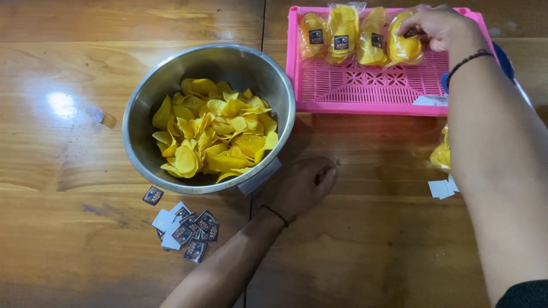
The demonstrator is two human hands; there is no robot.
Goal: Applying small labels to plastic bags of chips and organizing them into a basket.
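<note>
My right hand [442, 25] reaches to the far right corner of a pink plastic tray [365, 91] and pinches the top of the rightmost clear bag of yellow chips [404, 48]. Three more filled bags [341, 34], each with a small dark label, lie in a row beside it along the tray's far edge. My left hand [299, 185] rests on the wooden table just right of a steel bowl [142, 108] full of loose yellow chips [214, 131]. Its fingers lie together. Whether it holds anything is hidden.
A heap of small dark square labels [187, 228] lies in front of the bowl. Another bag of chips [442, 154] and white paper slips [442, 187] sit partly behind my right forearm. A small pale scrap [96, 114] lies at the left.
</note>
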